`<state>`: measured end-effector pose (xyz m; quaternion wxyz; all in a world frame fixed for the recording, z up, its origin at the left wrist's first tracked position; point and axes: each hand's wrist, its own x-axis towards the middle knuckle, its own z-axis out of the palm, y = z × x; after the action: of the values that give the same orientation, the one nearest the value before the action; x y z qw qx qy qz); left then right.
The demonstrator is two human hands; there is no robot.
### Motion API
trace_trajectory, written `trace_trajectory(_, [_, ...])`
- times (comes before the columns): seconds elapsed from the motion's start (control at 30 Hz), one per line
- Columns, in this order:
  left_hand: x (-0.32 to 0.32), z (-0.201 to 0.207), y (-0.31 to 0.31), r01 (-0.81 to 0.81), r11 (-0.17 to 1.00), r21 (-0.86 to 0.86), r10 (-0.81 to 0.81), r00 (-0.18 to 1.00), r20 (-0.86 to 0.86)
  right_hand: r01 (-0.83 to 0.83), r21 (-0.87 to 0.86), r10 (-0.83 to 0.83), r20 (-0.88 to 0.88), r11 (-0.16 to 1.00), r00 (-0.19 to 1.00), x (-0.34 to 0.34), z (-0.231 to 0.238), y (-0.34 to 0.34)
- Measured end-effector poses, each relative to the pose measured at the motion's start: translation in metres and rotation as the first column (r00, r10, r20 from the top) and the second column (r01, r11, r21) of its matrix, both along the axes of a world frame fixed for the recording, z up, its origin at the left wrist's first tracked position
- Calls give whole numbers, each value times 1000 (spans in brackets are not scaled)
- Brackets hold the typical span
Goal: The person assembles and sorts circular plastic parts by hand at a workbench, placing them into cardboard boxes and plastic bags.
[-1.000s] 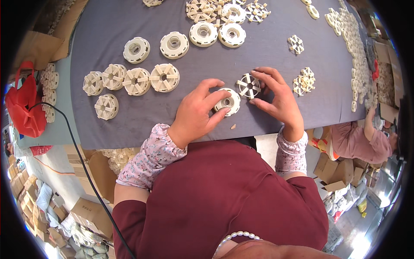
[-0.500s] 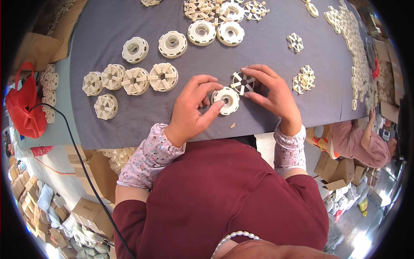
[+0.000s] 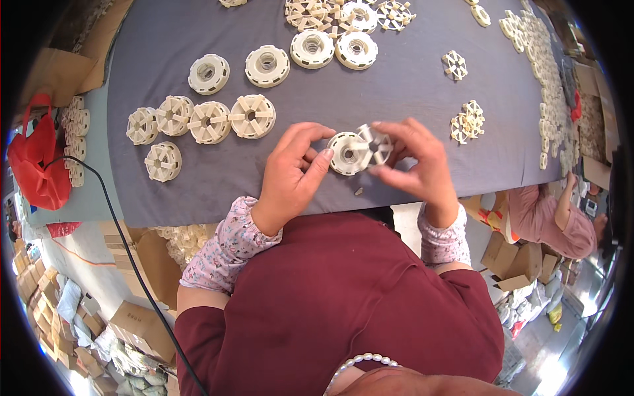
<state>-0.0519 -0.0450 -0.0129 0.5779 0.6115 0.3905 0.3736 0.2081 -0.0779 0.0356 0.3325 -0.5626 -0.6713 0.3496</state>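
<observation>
My left hand (image 3: 294, 173) grips the left side of a cream plastic ring-shaped housing (image 3: 345, 160) with a wire spring in its middle, thumb at the near rim. From the right, my right hand (image 3: 419, 162) holds a cream spoked wheel (image 3: 376, 146) by its edge, blurred by motion. The wheel is tilted and partly overlaps the right side of the housing. Behind my left hand stand several joined pieces, with a spoked wheel (image 3: 252, 117) seated on a round housing. Farther back, a round housing (image 3: 267, 66) shows its spring uncovered.
Loose spoked wheels (image 3: 467, 122) lie in a small pile to the right. More parts (image 3: 528, 43) run in rows along the table's right edge. A red bag (image 3: 39, 165) and a black cable (image 3: 109, 198) are at the left. A co-worker (image 3: 551, 218) sits at the right.
My right hand has brought the spoked wheel left and slightly nearer, so it now overlaps the housing. My left hand has stayed on the housing, its thumb shifting toward the rim.
</observation>
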Motion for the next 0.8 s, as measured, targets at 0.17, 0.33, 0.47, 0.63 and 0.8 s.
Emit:
trace_trajectory(0.17, [5, 6, 3, 40, 999, 16, -40, 999, -29, -16, -26, 17, 41, 1000, 999, -20, -15, -4])
trace_trajectory(0.33, [8, 5, 7, 120, 985, 126, -97, 980, -174, -23, -18, 24, 95, 1000, 995, -19, -19, -6])
trace_trajectory(0.47, [9, 10, 9, 138, 978, 158, -101, 969, -226, -42, 20, 38, 157, 999, 987, -21, -20, -7])
trace_trajectory(0.63, [4, 10, 6, 223, 896, 385, -92, 939, -330, -244, -16, 245, 57, 970, 968, -2, -6, 1])
trace_trajectory(0.8, [-34, 8, 25, 88, 906, 415, 86, 920, -383, -86, 32, 82, 94, 996, 992, 18, -4, 30])
